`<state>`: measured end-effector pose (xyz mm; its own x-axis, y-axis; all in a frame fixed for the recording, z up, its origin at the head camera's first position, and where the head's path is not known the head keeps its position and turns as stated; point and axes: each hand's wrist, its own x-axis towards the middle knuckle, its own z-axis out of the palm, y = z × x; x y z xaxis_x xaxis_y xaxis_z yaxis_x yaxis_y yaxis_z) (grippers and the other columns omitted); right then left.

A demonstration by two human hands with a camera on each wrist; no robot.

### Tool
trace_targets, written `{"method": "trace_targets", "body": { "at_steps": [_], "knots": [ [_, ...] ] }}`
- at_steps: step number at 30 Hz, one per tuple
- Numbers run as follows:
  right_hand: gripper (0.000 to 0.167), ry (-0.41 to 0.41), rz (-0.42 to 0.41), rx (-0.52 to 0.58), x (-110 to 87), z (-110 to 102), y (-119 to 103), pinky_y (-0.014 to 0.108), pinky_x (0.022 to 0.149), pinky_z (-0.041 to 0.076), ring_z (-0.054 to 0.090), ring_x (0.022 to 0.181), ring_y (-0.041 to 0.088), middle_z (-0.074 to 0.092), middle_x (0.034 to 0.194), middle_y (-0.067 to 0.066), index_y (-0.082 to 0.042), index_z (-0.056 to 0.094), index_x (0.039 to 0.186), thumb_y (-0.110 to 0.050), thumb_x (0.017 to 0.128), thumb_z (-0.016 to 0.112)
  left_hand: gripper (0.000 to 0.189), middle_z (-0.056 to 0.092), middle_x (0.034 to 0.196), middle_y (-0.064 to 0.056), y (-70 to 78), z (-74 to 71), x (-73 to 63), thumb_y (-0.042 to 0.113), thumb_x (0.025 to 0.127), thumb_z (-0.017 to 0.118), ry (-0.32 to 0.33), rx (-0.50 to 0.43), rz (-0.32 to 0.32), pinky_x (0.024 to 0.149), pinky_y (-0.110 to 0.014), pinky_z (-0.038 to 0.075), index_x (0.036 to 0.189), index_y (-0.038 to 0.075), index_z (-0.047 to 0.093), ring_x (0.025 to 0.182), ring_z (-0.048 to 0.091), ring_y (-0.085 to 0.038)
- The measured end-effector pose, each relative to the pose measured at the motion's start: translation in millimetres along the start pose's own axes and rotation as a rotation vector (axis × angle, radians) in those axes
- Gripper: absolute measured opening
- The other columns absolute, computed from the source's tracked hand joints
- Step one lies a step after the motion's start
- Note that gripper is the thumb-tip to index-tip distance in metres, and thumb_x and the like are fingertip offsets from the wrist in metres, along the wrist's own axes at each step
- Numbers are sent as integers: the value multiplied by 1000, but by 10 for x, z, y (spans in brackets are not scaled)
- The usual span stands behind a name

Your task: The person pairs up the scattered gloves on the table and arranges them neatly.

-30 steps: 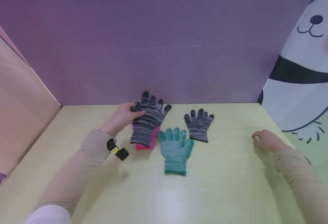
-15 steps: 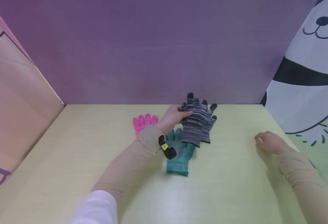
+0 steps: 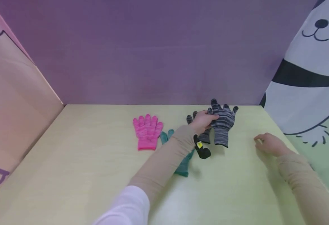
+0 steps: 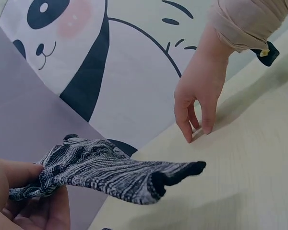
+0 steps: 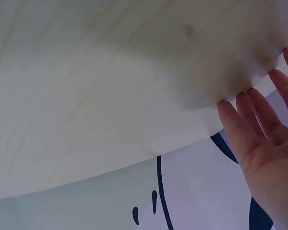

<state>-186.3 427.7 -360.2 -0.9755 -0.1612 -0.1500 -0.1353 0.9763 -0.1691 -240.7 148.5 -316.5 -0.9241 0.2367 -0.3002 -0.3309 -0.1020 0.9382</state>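
Note:
My left hand (image 3: 203, 121) pinches a grey-and-black striped knit glove (image 3: 223, 125) by its edge, between thumb and fingers. In the left wrist view this glove (image 4: 105, 170) stretches out sideways, lifted over the table with a shadow below. A second striped glove (image 3: 205, 137) lies on the table, mostly hidden behind the left hand. The teal glove (image 3: 183, 167) is partly covered by the left forearm. To the left a pink glove (image 3: 147, 132) lies flat, fingers pointing away. My right hand (image 3: 269, 144) rests with fingertips on the table at the right, relaxed and holding nothing.
The pale wooden table (image 3: 68, 162) meets a purple wall (image 3: 164, 56) at its back edge. A panel with a panda drawing (image 3: 307, 103) rises along the right side, a pink panel (image 3: 12, 93) along the left.
My left hand has carried the striped glove rightward from over the pink glove, past the teal one and the other striped glove. The pink glove is uncovered. The right hand stays put.

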Motion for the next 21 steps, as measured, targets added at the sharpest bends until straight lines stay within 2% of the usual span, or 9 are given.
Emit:
{"method": "trace_targets", "body": {
  "at_steps": [3, 6, 9, 12, 13, 14, 16, 18, 21],
  "knots": [
    [35, -1, -7, 3, -4, 46, -10, 59, 82, 45, 55, 92, 49, 58, 97, 34, 12, 58, 109, -11, 83, 60, 51, 56, 131, -15, -8, 98, -36, 6, 90, 62, 17, -56, -35, 97, -38, 48, 138, 1, 45, 118, 56, -27],
    [34, 18, -8, 0, -5, 86, -20, 58, 82, 45, 56, 91, 47, 58, 96, 33, 12, 59, 109, -11, 83, 60, 39, 64, 116, -14, -147, 202, 105, 4, 90, 61, 23, -50, -22, 90, -35, 52, 127, -1, 54, 105, 63, -25],
    [35, 11, 8, 10, 4, 109, -50, 59, 82, 45, 55, 92, 48, 58, 98, 34, 12, 59, 110, -11, 83, 60, 43, 64, 115, -10, -745, 347, 933, 9, 87, 66, 24, 55, 12, 80, -33, 56, 128, 3, 54, 98, 65, -20],
    [36, -10, 34, 18, 14, 115, -82, 59, 83, 44, 55, 93, 48, 57, 100, 34, 11, 58, 112, -11, 84, 60, 60, 60, 124, -4, -1437, 511, 1916, 17, 81, 74, 51, 139, 30, 72, -34, 56, 135, 13, 49, 97, 63, -15],
    [36, -17, 42, 17, 17, 116, -87, 59, 83, 44, 55, 93, 48, 57, 100, 34, 11, 58, 112, -11, 84, 60, 62, 60, 123, -2, -1686, 570, 2298, 21, 79, 76, 47, 132, 37, 67, -32, 56, 135, 17, 50, 94, 63, -12],
    [37, -22, 51, 16, 18, 115, -90, 59, 83, 44, 55, 93, 47, 57, 100, 34, 11, 58, 113, -12, 84, 60, 65, 59, 125, 0, -1810, 620, 2486, 22, 77, 77, 61, 134, 22, 66, -33, 56, 136, 20, 49, 95, 63, -12],
    [37, -27, 62, 10, 17, 114, -88, 59, 83, 45, 55, 93, 47, 56, 100, 34, 11, 58, 113, -12, 85, 60, 65, 61, 121, 0, -1923, 692, 2623, 22, 76, 78, 70, 110, 20, 62, -33, 55, 135, 22, 50, 91, 63, -11],
    [37, -31, 70, 5, 18, 112, -79, 59, 82, 45, 55, 93, 47, 56, 100, 33, 11, 58, 113, -12, 85, 60, 64, 62, 119, -3, -1899, 733, 2551, 17, 78, 75, 49, 66, 5, 63, -33, 56, 137, 19, 48, 92, 64, -14],
    [36, -30, 70, -3, 15, 111, -64, 59, 82, 45, 55, 94, 47, 57, 101, 34, 11, 58, 113, -12, 85, 59, 62, 59, 124, -13, -1710, 750, 2197, 6, 84, 67, 25, 11, -32, 71, -35, 57, 141, 9, 41, 98, 64, -21]
  ]
}}
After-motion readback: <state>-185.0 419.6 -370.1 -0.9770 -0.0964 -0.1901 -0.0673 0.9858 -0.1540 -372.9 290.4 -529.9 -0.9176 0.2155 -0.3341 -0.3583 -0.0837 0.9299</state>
